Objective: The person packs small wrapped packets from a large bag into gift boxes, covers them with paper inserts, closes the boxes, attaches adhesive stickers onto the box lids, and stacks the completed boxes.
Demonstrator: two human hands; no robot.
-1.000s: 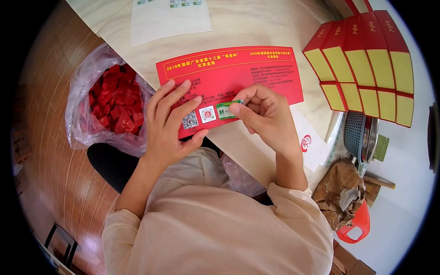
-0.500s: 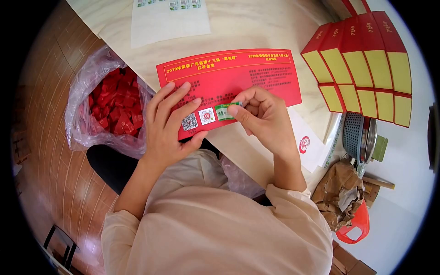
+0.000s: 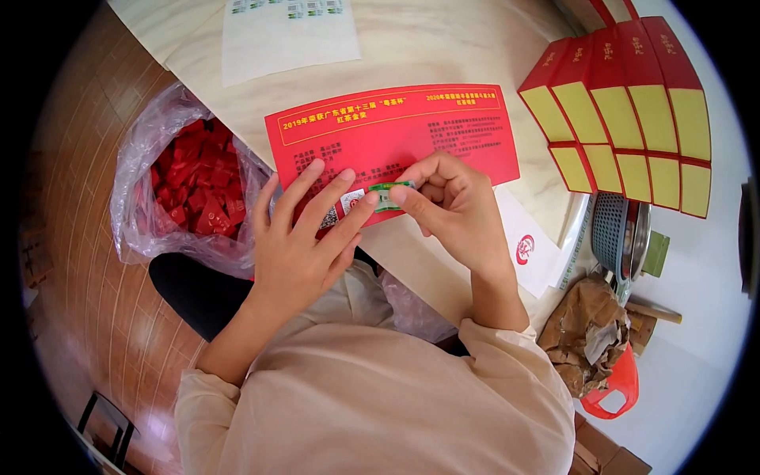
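Note:
A red box (image 3: 467, 134) with yellow and black print lies at the table's near edge. My left hand (image 3: 305, 237) rests over its lower left part with the fingers spread, partly covering a QR code and a round logo. The left index fingertip reaches the left end of a green and white sticker (image 3: 385, 197). At the sticker's right end, my right hand (image 3: 455, 206) pinches it between thumb and index finger, the other fingers curled. The sticker lies against the lower edge of the red face.
A white sheet with small green stickers (image 3: 289, 43) lies at the back. Red and yellow boxes (image 3: 625, 111) stand stacked at right, above a blue basket (image 3: 609, 229) and crumpled brown paper (image 3: 586, 332). A plastic bag of red packets (image 3: 202, 182) is at left.
My left hand has shifted right across the red box, its index finger now at the sticker and over the round logo. My right hand keeps its pinch on the sticker.

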